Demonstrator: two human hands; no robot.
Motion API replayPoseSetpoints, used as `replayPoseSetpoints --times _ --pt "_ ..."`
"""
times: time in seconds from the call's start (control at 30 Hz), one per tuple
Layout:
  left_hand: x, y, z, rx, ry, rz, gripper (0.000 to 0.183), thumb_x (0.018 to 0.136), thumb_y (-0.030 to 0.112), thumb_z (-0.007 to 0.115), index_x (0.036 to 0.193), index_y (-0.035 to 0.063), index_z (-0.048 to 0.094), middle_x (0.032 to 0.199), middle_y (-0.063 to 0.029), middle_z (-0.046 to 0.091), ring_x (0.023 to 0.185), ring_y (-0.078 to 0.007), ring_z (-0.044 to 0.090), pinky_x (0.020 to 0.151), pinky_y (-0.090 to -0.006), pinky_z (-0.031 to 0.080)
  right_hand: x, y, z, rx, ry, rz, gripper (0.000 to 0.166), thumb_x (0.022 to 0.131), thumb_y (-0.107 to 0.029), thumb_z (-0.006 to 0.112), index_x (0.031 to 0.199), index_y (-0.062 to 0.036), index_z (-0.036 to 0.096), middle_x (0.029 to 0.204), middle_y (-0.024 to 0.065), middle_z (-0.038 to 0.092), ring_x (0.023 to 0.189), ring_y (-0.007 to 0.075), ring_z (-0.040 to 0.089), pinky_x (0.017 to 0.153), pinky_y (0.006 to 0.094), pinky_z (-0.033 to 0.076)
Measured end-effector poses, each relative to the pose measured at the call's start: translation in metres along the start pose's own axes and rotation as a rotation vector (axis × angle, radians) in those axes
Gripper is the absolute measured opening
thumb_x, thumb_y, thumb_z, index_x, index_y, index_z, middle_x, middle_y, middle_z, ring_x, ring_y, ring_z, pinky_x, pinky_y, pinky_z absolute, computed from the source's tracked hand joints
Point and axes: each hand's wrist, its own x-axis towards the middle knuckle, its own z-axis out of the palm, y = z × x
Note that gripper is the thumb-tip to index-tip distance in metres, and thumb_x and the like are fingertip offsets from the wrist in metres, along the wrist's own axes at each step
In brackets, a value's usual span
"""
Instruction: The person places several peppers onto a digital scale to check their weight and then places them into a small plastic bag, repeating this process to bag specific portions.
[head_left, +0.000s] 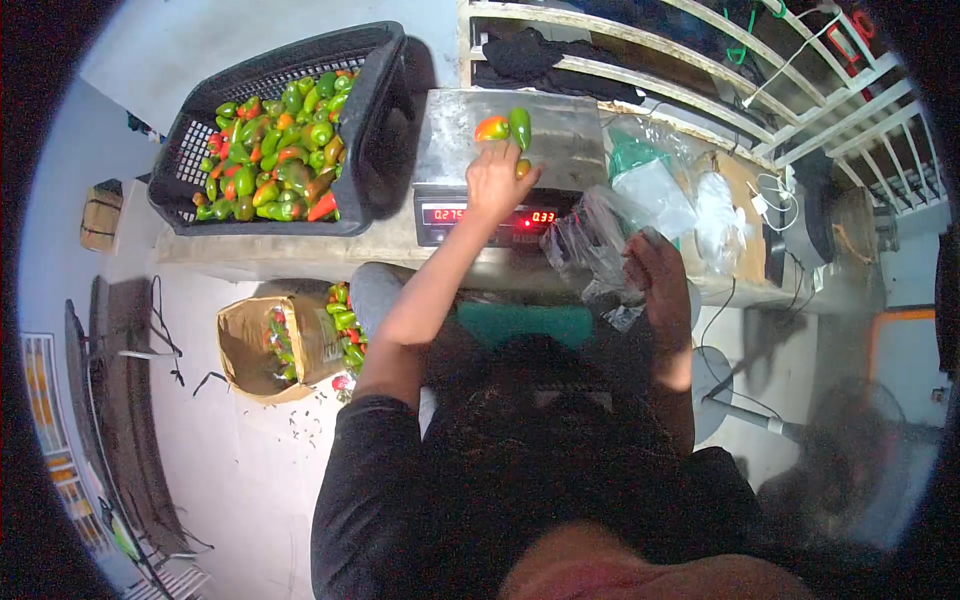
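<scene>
My left hand reaches over the metal platform of a digital scale, its fingers at a few peppers. An orange-red pepper and a green pepper lie just beyond the fingertips, and a small yellowish pepper is beside the fingers. Whether the hand grips any of them is not clear. The scale's red display is lit and partly covered by my forearm. In my right hand is a clear plastic bag, hanging to the right of the display.
A black plastic crate of red and green peppers stands left of the scale. Plastic bags and a white cable lie to its right, before a white metal railing. On the floor, a paper bag sits by more peppers.
</scene>
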Motion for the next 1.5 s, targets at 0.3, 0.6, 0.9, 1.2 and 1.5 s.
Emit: replayPoseSetpoints --times 0.3,0.6,0.9,1.2,1.5 --pt "0.039 0.019 0.013 0.027 0.047 0.135 0.037 0.068 0.044 0.071 0.073 0.0084 0.061 0.080 -0.0092 0.057 0.081 -0.0263 0.053 0.078 -0.0403 0.038 0.002 -0.001 -0.009 -0.089 -0.024 -0.047 0.020 0.089 -0.025 0.057 0.085 -0.0061 0.056 0.070 -0.0026 0.050 0.058 0.0056 0.043 0.055 0.0204 0.037" --pt "0.063 0.009 0.073 0.183 0.164 0.380 0.023 0.070 0.030 0.063 0.077 0.0094 0.058 0.084 -0.0081 0.056 0.085 -0.0259 0.052 0.076 -0.0389 0.041 0.001 0.001 -0.011 0.095 -0.020 0.027 0.016 0.089 -0.022 0.057 0.086 -0.0067 0.052 0.074 -0.0027 0.047 0.058 0.0051 0.041 0.056 0.0209 0.038" --pt "0.015 0.031 -0.077 -0.335 0.082 -0.029 0.029 0.076 0.018 0.059 0.103 0.0066 0.061 0.106 -0.0128 0.060 0.100 -0.0290 0.055 0.087 -0.0393 0.041 0.001 -0.006 0.002 0.028 -0.010 -0.020 0.019 0.089 -0.025 0.057 0.085 -0.0073 0.053 0.069 -0.0040 0.046 0.055 0.0050 0.038 0.054 0.0210 0.036" --pt "-0.051 -0.233 -0.210 0.485 -0.221 -0.368 0.037 0.087 0.034 0.053 0.117 0.0114 0.056 0.108 -0.0149 0.059 0.108 -0.0356 0.050 0.088 -0.0453 0.041 0.013 0.001 0.003 -0.041 -0.139 -0.014 0.018 0.088 -0.025 0.059 0.085 -0.0084 0.055 0.073 -0.0031 0.050 0.060 0.0058 0.045 0.055 0.0214 0.039" --pt "-0.047 -0.251 -0.186 0.338 -0.289 -0.264 0.037 0.088 0.038 0.052 0.111 0.0096 0.059 0.098 -0.0190 0.062 0.093 -0.0388 0.058 0.078 -0.0457 0.045 0.009 -0.001 0.007 -0.103 -0.118 -0.045 0.019 0.089 -0.025 0.056 0.081 -0.0086 0.054 0.069 -0.0027 0.048 0.057 0.0058 0.042 0.052 0.0210 0.033"
